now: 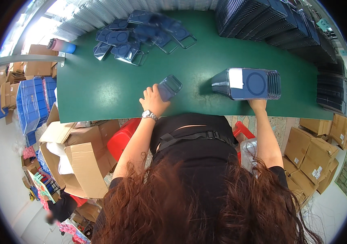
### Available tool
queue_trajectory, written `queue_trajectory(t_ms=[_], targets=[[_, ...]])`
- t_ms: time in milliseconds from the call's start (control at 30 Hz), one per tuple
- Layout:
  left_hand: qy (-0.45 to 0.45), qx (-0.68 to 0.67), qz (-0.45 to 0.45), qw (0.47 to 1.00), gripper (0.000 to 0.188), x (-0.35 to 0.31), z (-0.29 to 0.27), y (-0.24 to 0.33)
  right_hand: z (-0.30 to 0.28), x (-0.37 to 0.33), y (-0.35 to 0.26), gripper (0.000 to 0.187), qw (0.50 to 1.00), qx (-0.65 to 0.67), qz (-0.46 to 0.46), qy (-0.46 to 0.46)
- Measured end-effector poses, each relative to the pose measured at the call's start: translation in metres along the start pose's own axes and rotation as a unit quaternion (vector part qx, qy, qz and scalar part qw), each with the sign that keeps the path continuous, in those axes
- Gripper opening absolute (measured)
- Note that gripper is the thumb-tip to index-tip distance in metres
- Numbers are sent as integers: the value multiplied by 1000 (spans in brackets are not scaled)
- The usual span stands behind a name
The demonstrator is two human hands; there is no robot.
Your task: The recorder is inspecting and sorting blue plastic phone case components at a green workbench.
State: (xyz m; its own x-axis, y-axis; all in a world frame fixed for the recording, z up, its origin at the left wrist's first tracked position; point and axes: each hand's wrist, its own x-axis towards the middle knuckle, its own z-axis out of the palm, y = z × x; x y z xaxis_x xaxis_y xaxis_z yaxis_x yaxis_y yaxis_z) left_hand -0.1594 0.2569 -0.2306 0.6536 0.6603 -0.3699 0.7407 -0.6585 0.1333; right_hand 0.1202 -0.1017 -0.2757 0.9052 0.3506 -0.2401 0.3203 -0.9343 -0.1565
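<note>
- My left hand (154, 99) pinched the case (171, 86) by its near end; long axis slanted away rightward.
- Case was over the bench (112, 91), left of the stack (256, 83).
- My right hand (258, 105) met the stack; couldn't tell its grip.

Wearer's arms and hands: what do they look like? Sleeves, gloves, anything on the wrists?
Bare left hand and right hand, no gloves visible; the right is partly hidden. Silver-coloured watch with a metal band on the left wrist; nothing visible on the right forearm. Black short sleeves, both forearms uncovered. No cables or markings visible on either arm.
</note>
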Motion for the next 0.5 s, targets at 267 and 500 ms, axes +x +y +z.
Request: queue_trajectory(t_ms=[267, 500], targets=[[-2, -15, 14, 1000, 93, -10, 1, -8, 7, -2, 16, 32, 989, 123, -18, 79], [102, -161, 39, 981, 95, -31, -30, -19, -55, -57, -25, 19, 962, 260, 43, 64]])
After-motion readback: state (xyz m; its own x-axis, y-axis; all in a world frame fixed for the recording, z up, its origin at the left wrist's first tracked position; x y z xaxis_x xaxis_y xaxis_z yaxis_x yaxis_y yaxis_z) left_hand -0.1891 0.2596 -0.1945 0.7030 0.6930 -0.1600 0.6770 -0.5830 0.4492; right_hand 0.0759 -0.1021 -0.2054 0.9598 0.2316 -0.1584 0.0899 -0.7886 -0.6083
